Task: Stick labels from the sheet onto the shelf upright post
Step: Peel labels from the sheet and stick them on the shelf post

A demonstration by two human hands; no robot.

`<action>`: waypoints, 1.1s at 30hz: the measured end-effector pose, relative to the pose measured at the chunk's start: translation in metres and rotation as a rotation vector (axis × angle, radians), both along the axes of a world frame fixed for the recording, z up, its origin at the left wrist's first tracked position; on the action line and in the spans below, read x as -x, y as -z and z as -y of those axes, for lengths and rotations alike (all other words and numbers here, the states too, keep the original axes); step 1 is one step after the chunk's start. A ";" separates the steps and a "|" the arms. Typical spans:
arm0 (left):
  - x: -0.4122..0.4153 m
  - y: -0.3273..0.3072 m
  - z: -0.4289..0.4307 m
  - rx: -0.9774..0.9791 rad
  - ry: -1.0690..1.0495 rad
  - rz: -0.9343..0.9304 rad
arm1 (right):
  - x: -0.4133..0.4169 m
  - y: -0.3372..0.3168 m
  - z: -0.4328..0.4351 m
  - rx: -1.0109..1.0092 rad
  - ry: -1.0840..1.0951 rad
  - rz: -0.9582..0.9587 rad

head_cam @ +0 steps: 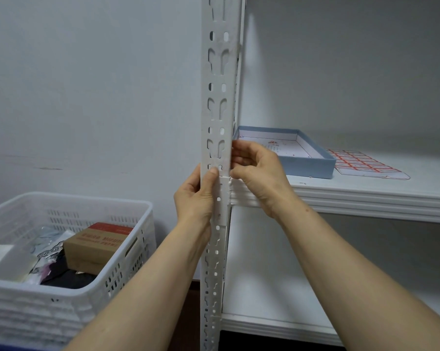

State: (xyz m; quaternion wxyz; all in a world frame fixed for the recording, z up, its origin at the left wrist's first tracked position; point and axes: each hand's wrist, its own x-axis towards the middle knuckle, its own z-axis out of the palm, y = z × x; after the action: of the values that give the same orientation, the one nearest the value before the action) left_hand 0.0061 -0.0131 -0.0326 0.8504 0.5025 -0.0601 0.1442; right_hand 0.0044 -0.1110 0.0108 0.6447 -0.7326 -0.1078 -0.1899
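The left thumb (212,179) lies flat against the front face of the shelf upright post (217,72), just above where the shelf (366,196) joins it. The other fingers of the left hand (196,196) pass behind the post out of sight, so this hand seems to clasp the post between thumb and fingers. The fingers (239,158) of the right hand (259,173) are curled, with their tips and the thumb at the post's right edge. I cannot tell whether they pinch a label or only press on the metal, because no label stands out against the white post.

The label sheet (366,163), its red-bordered labels in rows, lies flat on the shelf, well apart from the hands, just beside a shallow blue box (312,165). A white basket (36,315) of packages sits to the left of the post.

My guess is that a label is being pressed down here. The post face is narrow and full of slots and holes. A label laid across one would have no backing there and could pucker or tear under the thumb. If the right fingers fold it round the corner unevenly, it could set crooked or lift at the edge. Dust on the paint would weaken the stick.
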 end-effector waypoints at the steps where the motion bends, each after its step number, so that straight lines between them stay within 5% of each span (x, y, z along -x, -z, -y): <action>1: 0.000 0.000 0.000 0.004 0.001 -0.002 | 0.000 0.000 0.000 0.002 0.001 0.000; 33: 0.006 -0.006 -0.001 0.110 0.062 -0.055 | -0.002 0.002 0.000 0.010 0.003 0.006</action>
State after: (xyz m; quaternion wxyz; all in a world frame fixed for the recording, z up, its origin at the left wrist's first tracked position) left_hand 0.0001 -0.0125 -0.0267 0.8821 0.4567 -0.0442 0.1069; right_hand 0.0060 -0.1110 0.0092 0.6406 -0.7353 -0.1095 -0.1923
